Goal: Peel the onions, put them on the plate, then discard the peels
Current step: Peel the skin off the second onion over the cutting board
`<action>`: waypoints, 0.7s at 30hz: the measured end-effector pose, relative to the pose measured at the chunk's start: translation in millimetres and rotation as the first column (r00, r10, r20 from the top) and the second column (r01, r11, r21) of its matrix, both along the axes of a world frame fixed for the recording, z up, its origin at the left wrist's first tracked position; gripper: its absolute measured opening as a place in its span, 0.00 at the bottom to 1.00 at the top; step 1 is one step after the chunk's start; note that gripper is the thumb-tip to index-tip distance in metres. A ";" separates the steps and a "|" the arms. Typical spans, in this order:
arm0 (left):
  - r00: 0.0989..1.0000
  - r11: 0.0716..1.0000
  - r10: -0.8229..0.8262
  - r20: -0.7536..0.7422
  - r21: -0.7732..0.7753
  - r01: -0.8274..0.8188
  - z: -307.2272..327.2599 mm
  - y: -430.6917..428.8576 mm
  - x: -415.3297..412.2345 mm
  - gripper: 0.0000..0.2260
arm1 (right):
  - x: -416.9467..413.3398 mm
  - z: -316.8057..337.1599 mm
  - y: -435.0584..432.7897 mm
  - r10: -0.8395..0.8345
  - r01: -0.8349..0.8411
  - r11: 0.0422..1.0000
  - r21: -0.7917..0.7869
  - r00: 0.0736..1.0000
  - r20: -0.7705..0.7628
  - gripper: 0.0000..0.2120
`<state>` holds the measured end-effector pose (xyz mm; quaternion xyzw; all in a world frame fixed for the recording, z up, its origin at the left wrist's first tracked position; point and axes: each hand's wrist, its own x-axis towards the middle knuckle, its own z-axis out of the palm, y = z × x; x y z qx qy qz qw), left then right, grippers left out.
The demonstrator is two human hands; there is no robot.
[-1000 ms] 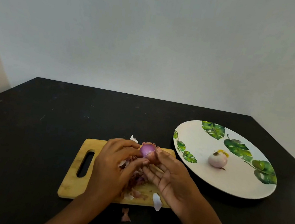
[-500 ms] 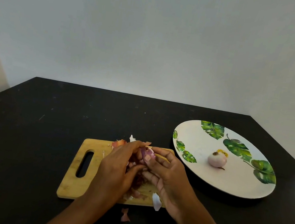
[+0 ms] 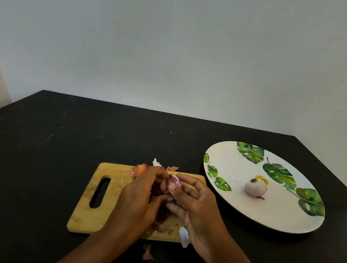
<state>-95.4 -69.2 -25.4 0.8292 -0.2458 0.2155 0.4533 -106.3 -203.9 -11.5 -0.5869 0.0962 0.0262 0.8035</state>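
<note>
The onion (image 3: pixel 174 182), small and purple with part of its skin off, is held just above the far edge of the cutting board (image 3: pixel 93 216), pinched between both hands. The right hand (image 3: pixel 197 208) curls its fingers round it from the three o'clock side, a fingertip pressed on its near face. The left hand (image 3: pixel 138 197) closes on it from nine o'clock, fingers bent in against it.

Under the hands lies a heap of peels (image 3: pixel 163 228) on the board. A reddish peel (image 3: pixel 139 169) sits at the board's far edge, at eleven o'clock from the onion, with a white scrap (image 3: pixel 156 163) just beyond it on the table (image 3: pixel 31 156). A white peel (image 3: pixel 184 237) overhangs the board's near right corner, and a pink scrap (image 3: pixel 147 253) lies on the table at six o'clock, just off the board.

At three o'clock from the board stands the plate (image 3: pixel 245 213), white with green leaves, apart from the board. A peeled onion (image 3: pixel 255 187) rests near its middle.
</note>
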 end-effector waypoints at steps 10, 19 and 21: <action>0.995 0.998 0.065 0.080 -0.013 -0.064 -0.3 1.1 1.1 0.33 | -2.1 2.1 3.9 -0.018 0.023 0.995 0.097 0.998 -0.054 0.15; 0.939 0.984 0.093 0.332 0.114 -0.138 -4.1 5.0 6.5 0.21 | -2.9 4.1 5.4 -0.062 0.072 0.987 0.144 0.996 -0.070 0.13; 0.929 0.986 0.096 0.356 0.096 -0.139 -3.3 5.3 6.3 0.18 | -3.1 5.3 5.9 -0.057 0.067 0.986 0.154 0.996 -0.069 0.12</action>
